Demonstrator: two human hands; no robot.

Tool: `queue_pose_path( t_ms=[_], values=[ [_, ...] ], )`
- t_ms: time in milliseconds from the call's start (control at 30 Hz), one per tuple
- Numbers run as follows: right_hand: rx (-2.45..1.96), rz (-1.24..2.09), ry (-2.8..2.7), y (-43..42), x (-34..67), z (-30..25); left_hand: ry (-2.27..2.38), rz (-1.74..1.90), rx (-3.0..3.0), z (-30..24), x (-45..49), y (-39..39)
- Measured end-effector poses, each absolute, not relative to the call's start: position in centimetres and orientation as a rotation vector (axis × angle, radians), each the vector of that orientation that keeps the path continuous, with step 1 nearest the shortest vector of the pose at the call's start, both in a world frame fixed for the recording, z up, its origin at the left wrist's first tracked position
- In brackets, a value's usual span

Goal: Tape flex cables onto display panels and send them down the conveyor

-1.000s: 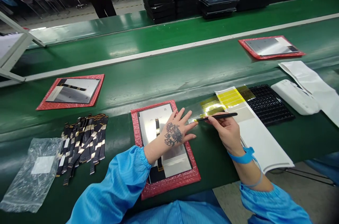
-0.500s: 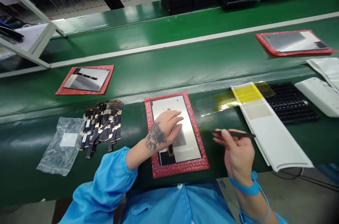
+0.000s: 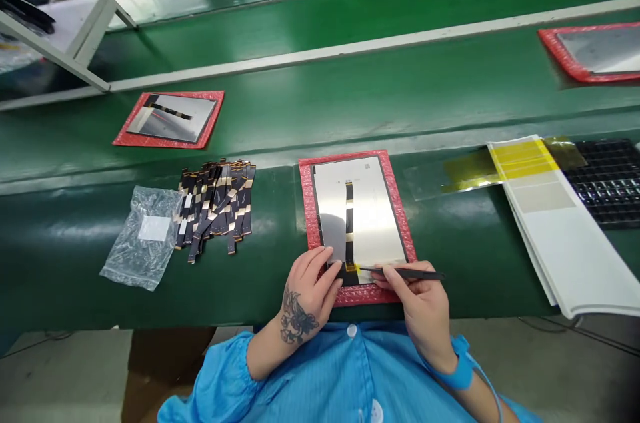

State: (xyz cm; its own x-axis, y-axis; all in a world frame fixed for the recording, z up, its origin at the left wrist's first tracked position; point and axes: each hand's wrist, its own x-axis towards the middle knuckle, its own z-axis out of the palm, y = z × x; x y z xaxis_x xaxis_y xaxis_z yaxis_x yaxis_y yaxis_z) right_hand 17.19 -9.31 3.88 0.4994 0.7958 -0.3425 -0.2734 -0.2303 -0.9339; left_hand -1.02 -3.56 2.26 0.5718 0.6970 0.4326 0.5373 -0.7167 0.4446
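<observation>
Left hand (image 3: 307, 293): palm down, fingers curled, tips pressing the near left corner of the display panel (image 3: 373, 223); it grips nothing.

Right hand (image 3: 420, 300): thumb and forefinger pinched narrow on black tweezers (image 3: 407, 272), which lie nearly flat with tips pointing left.

At the tweezer tips, just right of the left fingertips: one small piece of yellow tape (image 3: 351, 267), touching the near end of the flex cable (image 3: 349, 216) on the panel.

Panel lies on a red bubble-wrap mat (image 3: 309, 210).

Count:
- Mats with panels: three. One is under the fingers, the second mat (image 3: 127, 131) is far beyond to the left, and the third mat (image 3: 556, 53) is far right.
- Loose flex cables (image 3: 217, 203): one pile left of the left hand, number not countable.
- Plastic bag (image 3: 145, 236): one, beside that pile.
</observation>
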Motion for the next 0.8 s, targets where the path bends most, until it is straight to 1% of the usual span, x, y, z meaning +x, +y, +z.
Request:
queue_pose_path(
  t_ms=[533,800],
  values=[
    [-1.471,1.030,-0.580,-9.06,16.85,3.89,1.000,0.902,2.528,2.20,-1.13,-3.61],
    [-1.478,1.056,-0.547,-9.04,16.88,4.09,1.000,0.893,2.532,2.26,-1.17,-3.62]
  ],
)
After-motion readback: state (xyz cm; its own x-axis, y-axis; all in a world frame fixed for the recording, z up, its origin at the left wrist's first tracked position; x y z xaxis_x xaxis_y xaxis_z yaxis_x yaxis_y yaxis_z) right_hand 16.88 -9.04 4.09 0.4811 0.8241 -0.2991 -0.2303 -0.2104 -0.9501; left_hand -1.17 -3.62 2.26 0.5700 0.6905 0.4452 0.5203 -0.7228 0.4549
